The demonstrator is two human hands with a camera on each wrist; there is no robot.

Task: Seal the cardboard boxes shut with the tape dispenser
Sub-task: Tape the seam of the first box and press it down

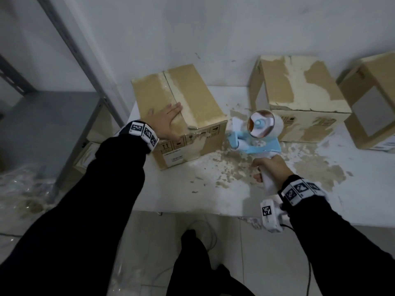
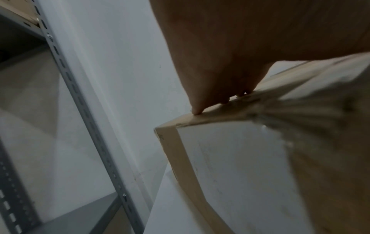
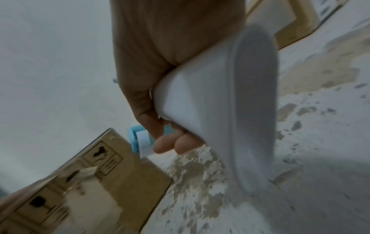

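My left hand (image 1: pixel 168 121) lies flat, fingers straight, on top of the left cardboard box (image 1: pixel 192 97) at centre-left of the head view, fingertips at the centre seam; my black sleeve (image 1: pixel 85 199) runs down to the lower left. Left wrist view adds what the head view hides: fingertips (image 2: pixel 197 110) touching the box's top edge near a corner, the box's side face, and a grey slotted shelf upright (image 2: pixel 80 101) on the left of the frame. Right of that box, the blue-and-white tape dispenser (image 1: pixel 256 133) hangs over the table (image 1: pixel 213 197), between it and the middle cardboard box (image 1: pixel 299 92). A third box (image 1: pixel 374 99) is at the right edge. My right hand (image 1: pixel 271 167) is wrapped round the dispenser's white handle, lower right of centre. Right wrist view shows the fingers (image 3: pixel 172 144) curled under the handle (image 3: pixel 200 95), with the dispenser's blue front just beside the left box's printed side; blurred. Tabletop is covered with torn tape residue.
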